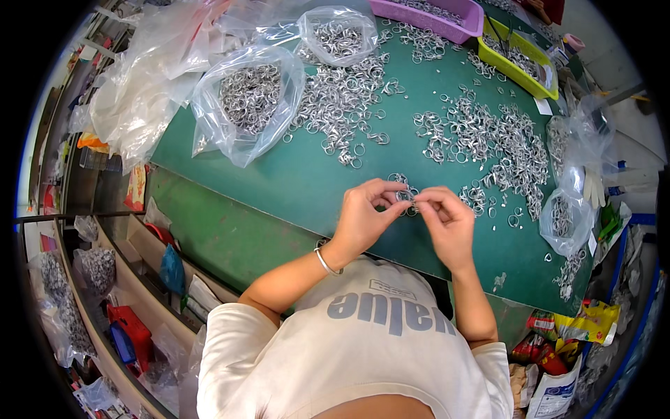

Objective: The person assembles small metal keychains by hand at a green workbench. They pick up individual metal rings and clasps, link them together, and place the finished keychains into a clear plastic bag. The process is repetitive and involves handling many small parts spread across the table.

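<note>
At the near edge of the green table, my left hand pinches a small silver ring between thumb and fingertips. My right hand meets it there, its thumb and index finger closed at the same spot; what sits in that pinch is too small to make out. A few more silver rings lie just beyond my fingertips. To the right spreads a large loose pile of silver rings. Another pile lies farther off to the left. A bracelet circles my left wrist.
Clear plastic bags of rings stand at the far left, with a smaller bag on the right edge. A purple basket and a yellow-green basket sit at the back. Shelving with bagged parts is on my left.
</note>
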Tool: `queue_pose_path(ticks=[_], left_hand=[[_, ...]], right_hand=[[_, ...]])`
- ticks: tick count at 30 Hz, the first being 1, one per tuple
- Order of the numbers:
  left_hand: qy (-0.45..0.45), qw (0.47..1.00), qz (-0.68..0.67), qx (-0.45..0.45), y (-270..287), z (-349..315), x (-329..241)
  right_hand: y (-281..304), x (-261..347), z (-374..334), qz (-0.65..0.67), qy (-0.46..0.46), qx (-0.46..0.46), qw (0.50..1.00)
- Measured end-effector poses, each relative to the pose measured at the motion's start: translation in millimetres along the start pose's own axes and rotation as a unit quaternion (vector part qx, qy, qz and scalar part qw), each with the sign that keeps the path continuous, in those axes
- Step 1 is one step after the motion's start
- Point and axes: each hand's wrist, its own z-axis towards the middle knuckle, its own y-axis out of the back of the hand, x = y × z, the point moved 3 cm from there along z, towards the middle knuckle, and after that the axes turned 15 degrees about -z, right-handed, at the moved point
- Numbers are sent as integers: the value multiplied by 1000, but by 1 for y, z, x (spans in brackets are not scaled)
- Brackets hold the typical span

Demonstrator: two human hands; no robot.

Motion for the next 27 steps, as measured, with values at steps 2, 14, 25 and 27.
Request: queue_pose_path(ticks=[2, 14, 25, 27], left_hand=[[-45, 999, -25, -2, -4, -2, -5], [-157, 974, 163, -6, -7, -8, -24], [-111, 985, 135, 3, -8, 8, -13], [-94, 986, 140, 0, -1, 11, -4]], right_hand=[[2, -7, -1, 87, -47, -5, 995], [3, 8, -6, -147, 58, -75, 985], [6, 12, -1, -169, 22, -77, 982], [13, -8, 0, -33, -59, -67, 995]])
